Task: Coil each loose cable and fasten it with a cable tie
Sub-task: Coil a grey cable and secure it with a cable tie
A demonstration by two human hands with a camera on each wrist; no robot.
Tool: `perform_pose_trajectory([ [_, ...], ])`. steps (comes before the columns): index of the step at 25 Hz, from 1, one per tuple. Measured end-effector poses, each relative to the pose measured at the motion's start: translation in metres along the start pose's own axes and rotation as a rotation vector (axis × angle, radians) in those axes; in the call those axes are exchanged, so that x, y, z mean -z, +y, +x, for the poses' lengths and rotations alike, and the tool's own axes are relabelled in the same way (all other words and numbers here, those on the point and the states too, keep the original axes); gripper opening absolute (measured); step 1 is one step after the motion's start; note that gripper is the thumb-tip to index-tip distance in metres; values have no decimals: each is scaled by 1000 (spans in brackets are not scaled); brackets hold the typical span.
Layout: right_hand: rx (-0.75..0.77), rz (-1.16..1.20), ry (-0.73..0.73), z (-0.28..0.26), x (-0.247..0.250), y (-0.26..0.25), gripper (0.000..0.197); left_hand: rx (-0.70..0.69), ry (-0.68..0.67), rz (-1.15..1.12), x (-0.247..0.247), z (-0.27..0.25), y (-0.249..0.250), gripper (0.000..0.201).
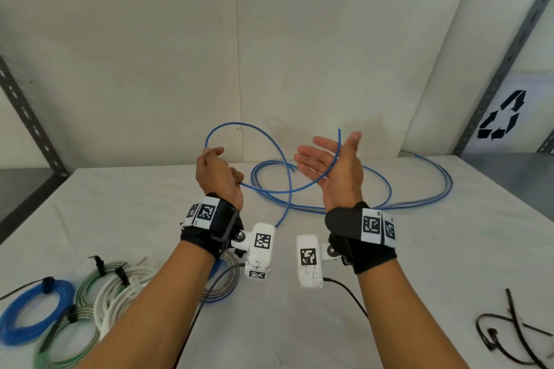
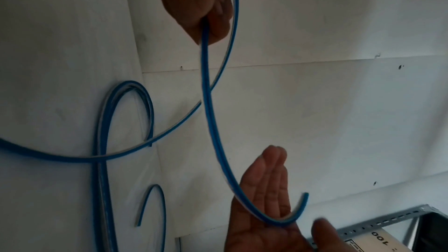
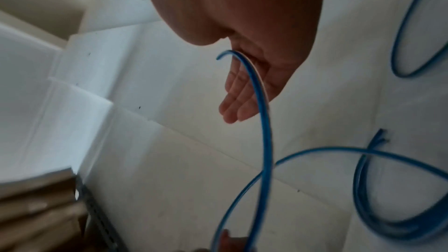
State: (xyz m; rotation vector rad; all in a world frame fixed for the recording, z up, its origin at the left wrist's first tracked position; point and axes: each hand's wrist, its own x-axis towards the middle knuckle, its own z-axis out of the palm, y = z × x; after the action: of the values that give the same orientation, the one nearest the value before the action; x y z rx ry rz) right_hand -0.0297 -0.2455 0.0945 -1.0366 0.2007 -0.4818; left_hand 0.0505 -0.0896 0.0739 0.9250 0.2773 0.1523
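A long loose blue cable (image 1: 419, 183) sprawls in loops over the far half of the white table (image 1: 299, 323). My left hand (image 1: 217, 172) is raised above the table and grips the blue cable (image 2: 206, 76) in curled fingers, with one loop arching up behind it. The cable's free end curves across the palm of my right hand (image 1: 332, 168), which is held up flat with straight fingers (image 3: 236, 101) and the thumb up. The cable tip (image 1: 339, 130) stands above that palm. Loose black cable ties (image 1: 509, 335) lie at the near right.
Several coiled, tied cables lie at the near left: a blue coil (image 1: 33, 311), a green-and-white coil (image 1: 69, 335) and a white coil (image 1: 120, 293). Grey shelf uprights (image 1: 33, 126) flank the table. A white wall stands behind it.
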Motion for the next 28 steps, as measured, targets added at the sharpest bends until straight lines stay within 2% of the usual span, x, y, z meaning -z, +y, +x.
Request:
perform_pose_trajectory([
  [1, 75, -82, 35, 6, -1, 9, 55, 9, -2, -27, 3, 2, -1, 30],
  [3, 251, -414, 83, 17, 2, 31, 37, 30, -24, -86, 7, 5, -2, 25],
  [5, 354, -788, 29, 22, 6, 48, 37, 29, -76, -132, 12, 7, -2, 26],
  [8, 326, -1067, -137, 25, 11, 54, 37, -46, -239, -45, 19, 9, -3, 33],
  [10, 260, -1301, -325, 24, 10, 46, 32, -155, -375, 137, 26, 9, -5, 39],
  [11, 209, -1348, -403, 23, 10, 42, 30, -210, -446, 249, 29, 9, -6, 39],
  [12, 175, -1316, -438, 23, 9, 39, 27, -262, -511, 351, 32, 8, -5, 38],
  [14, 190, -1088, -373, 20, 7, 37, 25, -323, -573, 476, 35, 7, -2, 30],
  [16, 345, -894, -224, 17, 5, 35, 8, -318, -550, 480, 35, 9, 3, 17],
  [18, 499, -908, -175, 12, 0, 32, 5, -330, -570, 498, 38, 10, 6, 18],
  [20, 520, -971, -242, 9, -5, 31, 5, -382, -605, 573, 40, 11, 9, 23],
  [24, 542, -1084, -416, 3, -10, 32, 18, -485, -638, 648, 40, 9, 18, 24],
  [28, 639, -1073, -441, -5, -16, 25, 19, -380, -900, 798, 43, 1, 27, 23],
])
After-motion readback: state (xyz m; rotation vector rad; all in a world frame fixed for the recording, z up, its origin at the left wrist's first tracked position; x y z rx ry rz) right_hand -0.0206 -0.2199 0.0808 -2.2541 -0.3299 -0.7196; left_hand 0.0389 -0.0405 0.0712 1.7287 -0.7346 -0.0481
